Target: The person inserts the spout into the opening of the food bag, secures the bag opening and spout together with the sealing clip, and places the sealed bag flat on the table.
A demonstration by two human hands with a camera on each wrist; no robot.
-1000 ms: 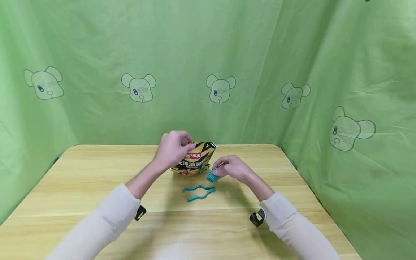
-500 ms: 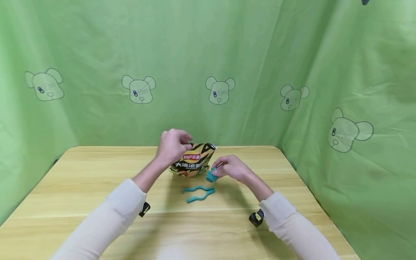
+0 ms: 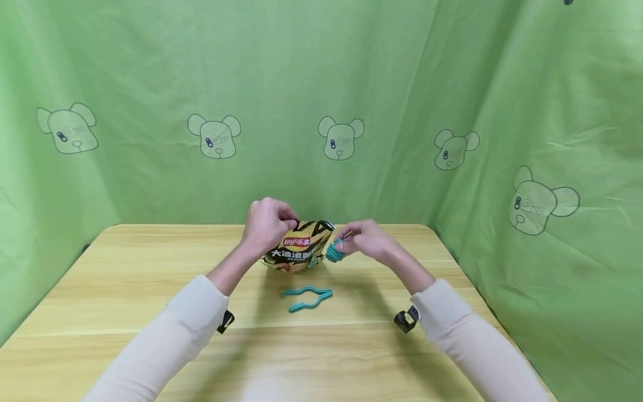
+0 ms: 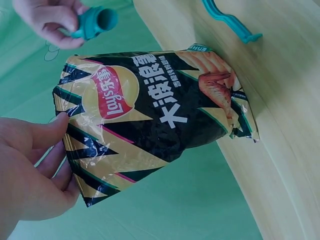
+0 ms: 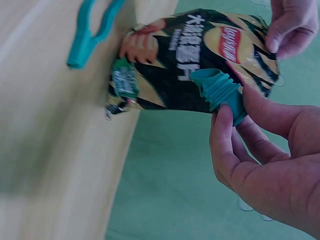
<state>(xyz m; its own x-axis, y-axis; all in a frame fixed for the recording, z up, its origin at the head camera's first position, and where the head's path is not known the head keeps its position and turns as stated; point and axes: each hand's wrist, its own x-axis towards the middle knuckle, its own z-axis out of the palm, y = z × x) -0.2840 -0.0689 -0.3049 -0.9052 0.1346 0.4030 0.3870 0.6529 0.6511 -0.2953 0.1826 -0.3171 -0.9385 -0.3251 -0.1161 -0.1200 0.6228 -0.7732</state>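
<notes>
My left hand (image 3: 266,223) pinches the top edge of a black-and-gold Lay's chip bag (image 3: 297,254), which stands upright on the table. In the left wrist view the thumb lies on the bag's (image 4: 150,115) printed front, with fingers behind. My right hand (image 3: 370,241) pinches a teal ribbed spout (image 3: 334,252) beside the bag's right side, above the tabletop. Its open mouth shows in both wrist views; the spout (image 5: 220,92) has a screw-like body held between thumb and fingers. A teal hinged bag clip (image 3: 310,290) lies spread in front of the bag.
The wooden table (image 3: 150,318) ends at a back edge just behind the bag. A green curtain (image 3: 281,72) with bear-head outlines hangs behind and along the sides. Black wrist-camera mounts (image 3: 406,320) hang below both sleeves.
My right hand has lifted the spout up and slightly to the right. My left hand has risen slightly at the bag's top edge. The clip stays put.
</notes>
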